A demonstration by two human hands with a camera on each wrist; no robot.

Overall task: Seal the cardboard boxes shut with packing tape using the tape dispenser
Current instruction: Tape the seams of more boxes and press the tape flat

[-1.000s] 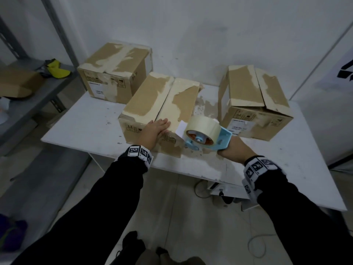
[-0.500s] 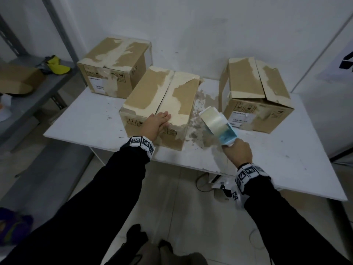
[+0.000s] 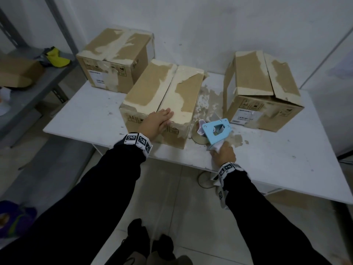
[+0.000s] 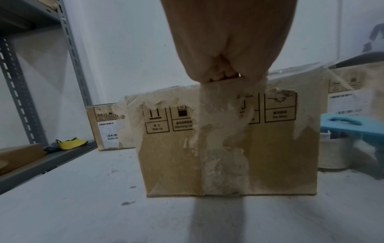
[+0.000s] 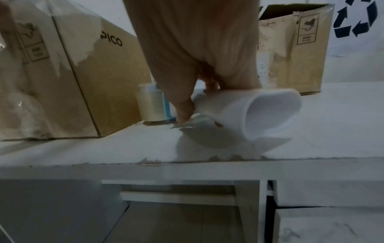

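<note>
Three worn cardboard boxes stand on the white table (image 3: 286,169). On the near top edge of the middle box (image 3: 162,96), across its flap seam, my left hand (image 3: 166,116) lies flat. The left wrist view shows that hand (image 4: 224,72) over the box front (image 4: 270,156), where tape runs down. The blue tape dispenser (image 3: 216,129) lies on its side on the table just right of this box, its roll (image 3: 198,139) underneath. My right hand (image 3: 215,150) grips its white handle (image 5: 259,111) near the table's front edge; the roll (image 5: 150,102) sits beside the box.
A second box (image 3: 114,60) stands at the back left. A third box (image 3: 263,92) at the right has its flaps slightly apart. A grey metal shelf (image 3: 34,87) at the left holds a yellow item (image 3: 56,58) and a cardboard piece. A white wall closes the back.
My right hand has carried the dispenser from the middle box's front edge down to the table at its right and turned it onto its side. My left hand has stayed on the box.
</note>
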